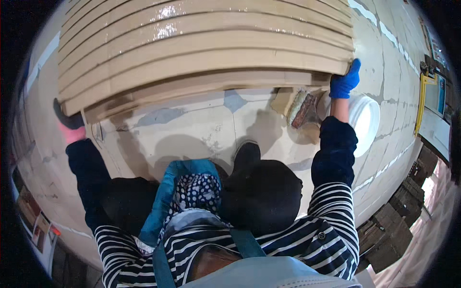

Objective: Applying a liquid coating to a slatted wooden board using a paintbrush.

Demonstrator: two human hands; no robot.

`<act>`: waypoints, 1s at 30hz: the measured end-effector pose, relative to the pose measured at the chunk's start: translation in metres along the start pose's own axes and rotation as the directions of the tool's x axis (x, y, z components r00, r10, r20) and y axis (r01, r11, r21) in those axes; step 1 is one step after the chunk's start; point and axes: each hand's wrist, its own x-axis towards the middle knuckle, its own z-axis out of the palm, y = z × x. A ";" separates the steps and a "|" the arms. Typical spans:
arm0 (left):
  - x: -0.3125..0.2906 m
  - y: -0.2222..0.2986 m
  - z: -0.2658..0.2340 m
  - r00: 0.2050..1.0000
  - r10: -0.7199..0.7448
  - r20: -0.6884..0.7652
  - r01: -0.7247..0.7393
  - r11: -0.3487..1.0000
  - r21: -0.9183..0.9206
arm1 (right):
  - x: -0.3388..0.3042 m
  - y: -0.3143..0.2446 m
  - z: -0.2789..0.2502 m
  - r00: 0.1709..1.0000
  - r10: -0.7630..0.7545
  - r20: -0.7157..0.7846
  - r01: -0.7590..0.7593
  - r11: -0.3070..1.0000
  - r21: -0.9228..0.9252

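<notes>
In front of me is a wide stack of tan cardboard pieces (pixel 201 52), its layers overlapping like steps, with glossy reflections near the far side. At its near left corner, my left hand (pixel 69 121), in a dark glove with a pink cuff, is closed on the edge. My right hand (pixel 345 82), in a blue glove, grips the near right corner, its thumb up along the side. The fingers under the stack are hidden on both sides. Below the near edge, a lower tan layer shows, with shadow beneath it.
A white bucket (pixel 369 122) stands by my right forearm. Beside it lie rough brown and greenish pieces (pixel 300 109) that I cannot identify. Brown cardboard piles (pixel 386 235) are at the lower right, and a yellow metal frame (pixel 422 103) is farther right. My knees and shoe are close to the stack.
</notes>
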 end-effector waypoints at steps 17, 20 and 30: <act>0.042 0.012 0.075 0.895 -0.326 -0.306 0.445 0.714 0.541 | 0.044 -0.040 0.038 0.865 0.415 0.282 -0.294 0.875 -0.386; 0.040 0.005 0.075 0.907 -0.304 -0.292 0.421 0.688 0.591 | 0.044 -0.036 0.038 0.937 0.192 0.292 -0.075 0.927 -0.368; 0.038 0.027 0.076 0.969 -0.234 -0.078 0.201 0.564 0.801 | 0.045 -0.039 0.040 0.858 0.460 0.228 -0.391 0.874 -0.290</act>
